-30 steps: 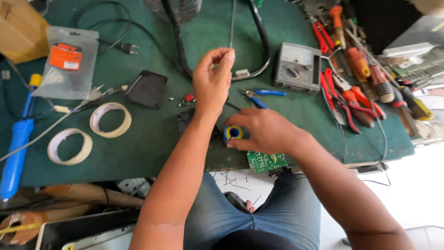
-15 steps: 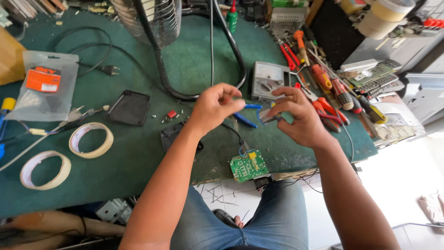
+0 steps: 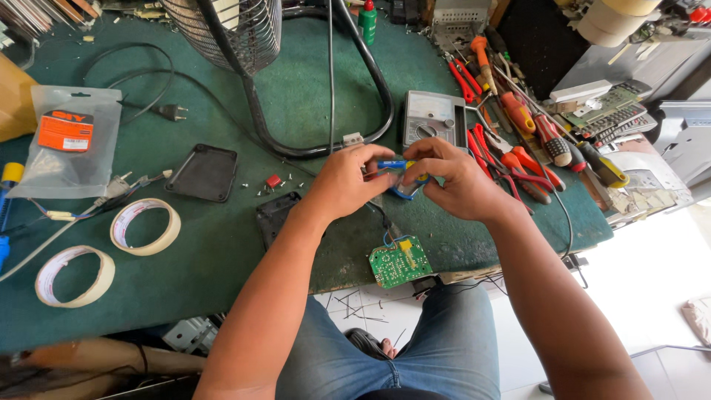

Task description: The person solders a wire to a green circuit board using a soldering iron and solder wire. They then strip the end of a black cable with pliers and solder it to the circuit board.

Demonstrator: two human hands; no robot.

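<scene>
I pinch a small blue tool [image 3: 396, 167], light and stiff, between both hands [image 3: 348, 181] [image 3: 455, 181], fingers closed on its middle, above the board [image 3: 400, 261].

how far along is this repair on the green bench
Done: black cover is off, screws lie loose, green circuit board is out at the table edge. In hand: left hand and right hand pinch a small blue tool. Left: board and cover remain unassembled.

Green circuit board [image 3: 400, 261], red-handled pliers [image 3: 518, 167]
</scene>
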